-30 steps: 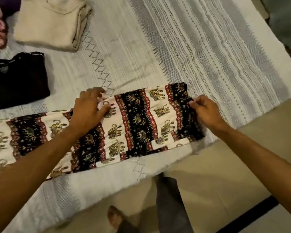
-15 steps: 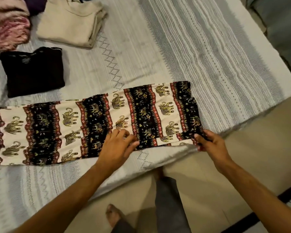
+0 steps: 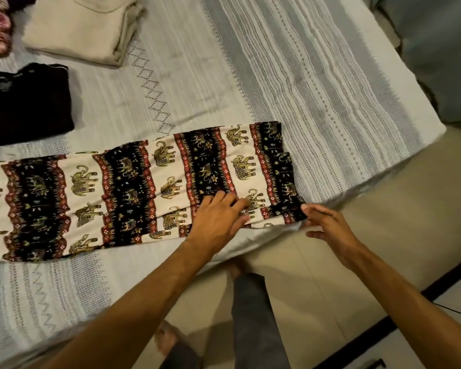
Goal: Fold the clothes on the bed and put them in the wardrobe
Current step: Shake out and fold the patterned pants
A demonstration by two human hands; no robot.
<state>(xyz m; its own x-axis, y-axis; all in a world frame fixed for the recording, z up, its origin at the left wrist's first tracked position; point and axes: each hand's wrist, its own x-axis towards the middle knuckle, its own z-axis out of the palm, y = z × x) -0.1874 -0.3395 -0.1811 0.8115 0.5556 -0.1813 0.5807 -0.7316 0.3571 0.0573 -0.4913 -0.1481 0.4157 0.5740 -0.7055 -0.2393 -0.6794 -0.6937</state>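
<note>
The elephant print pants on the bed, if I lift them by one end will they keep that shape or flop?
The elephant print pants look thin and lie creased flat, so they would probably droop. They stretch long across the bedspread, so lifting one end likely drags the rest.

Beige tiled floor (image 3: 383,209) beside bed. Dark strip (image 3: 399,310) crosses floor, lower right. Grey-blue upholstered surface (image 3: 442,49), upper right.

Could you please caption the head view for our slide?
Left hand presses the elephant-print black-and-cream garment on the striped bedspread; right hand open beside it.
</note>
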